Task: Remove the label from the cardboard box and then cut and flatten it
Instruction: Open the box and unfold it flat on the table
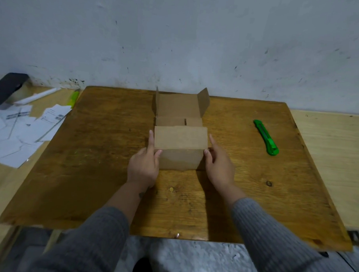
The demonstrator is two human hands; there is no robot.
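Note:
A small brown cardboard box [180,148] stands in the middle of the wooden board [92,163], its top flaps open. The far flap and a side flap stand up, and the near flap lies folded over toward me. No label shows on the faces I can see. My left hand [144,165] holds the box's left near corner, thumb on the front face and index finger along the side. My right hand [218,163] holds the right near corner the same way. A green utility knife [266,138] lies on the board to the right, apart from both hands.
Several white paper sheets and labels [22,130] are scattered on the table at the left, with a black object [7,89] and a yellow-green marker [74,97] behind them. A pale wall rises just behind the board. Lighter wood table [328,151] extends right.

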